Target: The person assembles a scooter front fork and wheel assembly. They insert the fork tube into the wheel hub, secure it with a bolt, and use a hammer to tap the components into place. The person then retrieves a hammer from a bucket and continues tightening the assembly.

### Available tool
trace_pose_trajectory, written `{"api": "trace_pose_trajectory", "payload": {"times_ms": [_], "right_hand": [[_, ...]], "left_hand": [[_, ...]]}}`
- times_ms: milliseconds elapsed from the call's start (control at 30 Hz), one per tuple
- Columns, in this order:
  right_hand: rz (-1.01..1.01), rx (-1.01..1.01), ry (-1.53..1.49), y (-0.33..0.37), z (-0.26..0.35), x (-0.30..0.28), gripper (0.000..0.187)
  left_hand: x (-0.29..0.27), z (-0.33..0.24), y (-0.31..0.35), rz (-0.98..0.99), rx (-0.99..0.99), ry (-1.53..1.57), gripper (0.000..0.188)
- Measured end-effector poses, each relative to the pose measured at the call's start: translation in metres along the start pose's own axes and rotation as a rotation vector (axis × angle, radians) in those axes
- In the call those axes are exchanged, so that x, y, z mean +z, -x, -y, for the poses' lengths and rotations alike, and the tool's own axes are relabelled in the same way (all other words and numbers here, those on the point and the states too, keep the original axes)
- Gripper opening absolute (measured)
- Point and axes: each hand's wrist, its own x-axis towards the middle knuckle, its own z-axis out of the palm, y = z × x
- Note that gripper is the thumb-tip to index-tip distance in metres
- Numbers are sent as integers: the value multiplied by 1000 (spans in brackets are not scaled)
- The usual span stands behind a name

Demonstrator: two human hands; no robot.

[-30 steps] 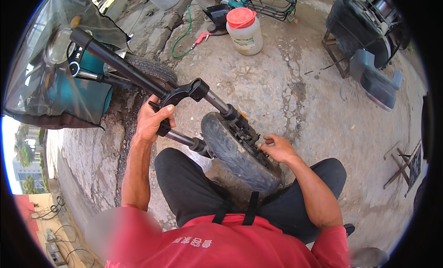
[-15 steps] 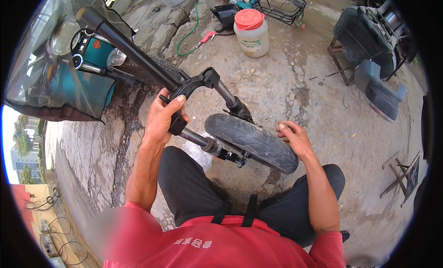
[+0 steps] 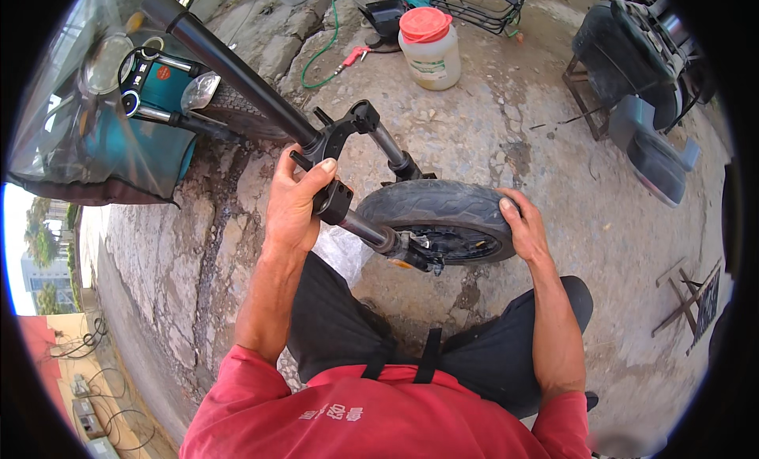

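A black front fork (image 3: 342,136) with its long steering tube pointing to the upper left lies across in front of me. Its wheel (image 3: 443,202), a black tyre on a dark rim, sits between the two fork legs. My left hand (image 3: 299,198) is closed around the fork's near clamp, thumb on top. On the right, my right hand (image 3: 522,224) grips the tyre's right edge, with fingers over the tread and the thumb on the side. The rim and the axle end of the near leg face me. Some left fingers are hidden beneath the clamp.
A white tub with a red lid (image 3: 429,49) stands ahead, beside a red air gun (image 3: 354,57) on a green hose. At left is a teal vehicle (image 3: 142,135) under clear plastic. A black seat (image 3: 613,60) rests at right, near a small folding stool (image 3: 690,305).
My right hand has come down onto the tyre. The fork and wheel have rolled, so more of the rim's side shows. My left hand has shifted slightly right with the clamp.
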Motion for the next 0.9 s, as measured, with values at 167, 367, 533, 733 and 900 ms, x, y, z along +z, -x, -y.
{"api": "trace_pose_trajectory", "payload": {"times_ms": [167, 367, 533, 733, 900], "right_hand": [[-25, -92, 68, -1, 0, 4, 47], [-16, -144, 102, 1, 14, 7, 46], [-36, -214, 69, 1, 27, 8, 48], [-54, -344, 110, 6, 44, 8, 47], [-109, -330, 132, 1, 40, 11, 44]], "left_hand": [[27, -2, 22, 54, 45, 67, 71], [47, -4, 36, 115, 103, 48, 73], [54, -4, 42, 105, 117, 25, 73], [53, -3, 49, 112, 122, 24, 71], [58, 0, 54, 88, 127, 51, 71]]}}
